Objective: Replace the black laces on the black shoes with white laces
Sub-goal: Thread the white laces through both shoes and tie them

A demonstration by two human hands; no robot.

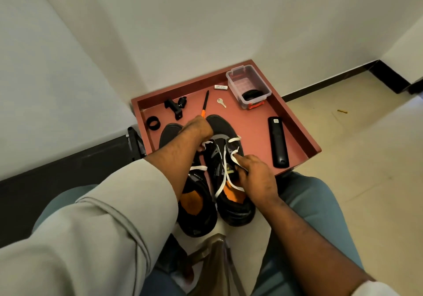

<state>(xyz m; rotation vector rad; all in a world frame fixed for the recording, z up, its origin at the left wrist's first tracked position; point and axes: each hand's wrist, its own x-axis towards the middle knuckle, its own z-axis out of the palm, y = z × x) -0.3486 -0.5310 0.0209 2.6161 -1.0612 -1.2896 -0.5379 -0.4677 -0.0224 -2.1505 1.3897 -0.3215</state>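
A: What could be going wrong from here?

B: The lacing is looking uneven to me. The left hand [198, 129] is curling into a fist over the front of the right shoe [225, 165], pinching one end of the white lace [225, 169]. The right hand [255, 176] is gripping the other run of the lace at the shoe's side, fingers bent round it. If one hand is pulling harder, I'd guess one end is coming out too short to tie.

A: Anything else?

B: The lace is lying flat like a ribbon, so it may be twisting in the holes. And the pull could be dragging the shoe off the tray [295, 121] edge, since its heel is hanging past it toward the knees.

A: How is the pair looking?

B: Both shoes are sitting side by side, toes on the red tray, black with orange insoles. The right one is showing white crossings with loose strands trailing over the opening. The left shoe [194, 199] is showing one white band; the arm is hiding the rest.
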